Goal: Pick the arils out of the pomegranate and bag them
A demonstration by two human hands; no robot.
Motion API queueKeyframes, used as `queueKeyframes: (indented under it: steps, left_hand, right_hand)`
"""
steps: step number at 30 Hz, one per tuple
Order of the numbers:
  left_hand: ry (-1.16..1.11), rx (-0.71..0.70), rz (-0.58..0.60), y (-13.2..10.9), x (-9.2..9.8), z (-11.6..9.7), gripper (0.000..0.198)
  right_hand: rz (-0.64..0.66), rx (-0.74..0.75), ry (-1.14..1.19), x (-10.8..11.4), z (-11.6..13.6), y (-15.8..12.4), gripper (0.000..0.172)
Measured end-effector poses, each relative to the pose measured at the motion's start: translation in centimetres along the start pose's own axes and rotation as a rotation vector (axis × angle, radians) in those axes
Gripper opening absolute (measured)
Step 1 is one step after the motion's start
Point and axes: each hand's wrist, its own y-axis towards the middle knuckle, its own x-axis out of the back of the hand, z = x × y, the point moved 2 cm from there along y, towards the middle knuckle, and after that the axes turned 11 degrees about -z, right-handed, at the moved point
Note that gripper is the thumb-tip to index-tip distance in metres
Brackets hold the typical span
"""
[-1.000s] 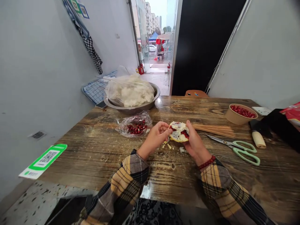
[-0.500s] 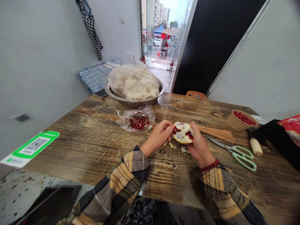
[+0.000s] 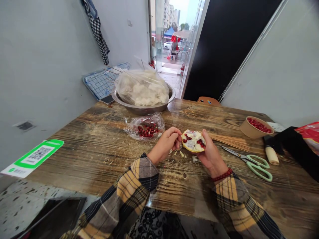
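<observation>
My right hand [image 3: 209,152] is wrapped round a piece of pomegranate [image 3: 193,141], its cut face turned up. White pith and a few patches of red seeds show on that face. At its left edge is my left hand [image 3: 169,142], with the fingers curled together; whatever they may pinch is too small to make out. Small pale scraps [image 3: 181,154] lie on the table below the fruit. Left of my left hand, a clear plastic bag [image 3: 133,128] holds loose red seeds [image 3: 149,129].
Behind the bag stands a metal basin [image 3: 149,109] with a plastic-wrapped pale mass [image 3: 147,91]. To the right lie thin wooden skewers [image 3: 231,140], green-handled scissors [image 3: 249,160] and a paper bowl [image 3: 254,130] of red seeds. A green QR card [image 3: 35,156] is at the left edge.
My left hand has shifted slightly left, its fingers curling a little more. The pomegranate has moved slightly left in my right hand.
</observation>
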Motion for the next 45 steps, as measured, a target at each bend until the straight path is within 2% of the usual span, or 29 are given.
queueKeyframes:
  steps: [3,8,12,18,24,28,33,35,37,40,45]
  left_hand:
    - [0.023,-0.037,-0.003,0.0,0.1,-0.2,0.012]
    - [0.222,-0.232,0.038,0.4,0.1,-0.1,0.027]
    - [0.356,-0.307,0.03,0.5,0.3,0.0,0.021]
    - [0.568,-0.454,0.044,0.2,0.4,-0.4,0.013]
    - [0.649,-0.545,0.056,0.2,0.2,0.0,0.009]
    - [0.557,-0.535,-0.038,0.2,0.1,0.3,0.012]
    - [0.179,-0.188,-0.062,0.4,0.0,1.1,0.013]
    - [0.118,-0.102,-0.064,0.5,0.2,1.0,0.013]
    - [0.147,-0.073,-0.039,0.6,0.5,0.7,0.018]
    - [0.266,-0.129,0.045,1.0,0.8,0.4,0.023]
    - [0.62,-0.386,0.17,0.6,-0.3,1.3,0.012]
  right_hand:
    - [0.03,0.009,-0.002,0.0,-0.1,0.0,0.039]
    - [0.076,0.022,-0.005,0.1,-0.1,0.2,0.041]
    - [0.136,0.018,-0.037,0.1,0.1,0.2,0.045]
    - [0.118,0.029,-0.064,0.0,0.3,0.0,0.047]
    - [0.116,0.039,-0.127,0.2,0.1,0.2,0.051]
    - [0.086,0.016,-0.106,0.3,0.0,0.3,0.05]
    - [0.064,-0.021,-0.098,0.5,0.0,0.4,0.051]
    - [0.055,-0.004,-0.049,0.6,0.3,0.5,0.048]
    - [0.019,0.025,0.009,0.8,0.7,0.7,0.046]
    - [-0.058,0.064,0.075,1.2,1.5,1.0,0.044]
    - [-0.088,0.132,0.134,1.5,2.4,1.2,0.04]
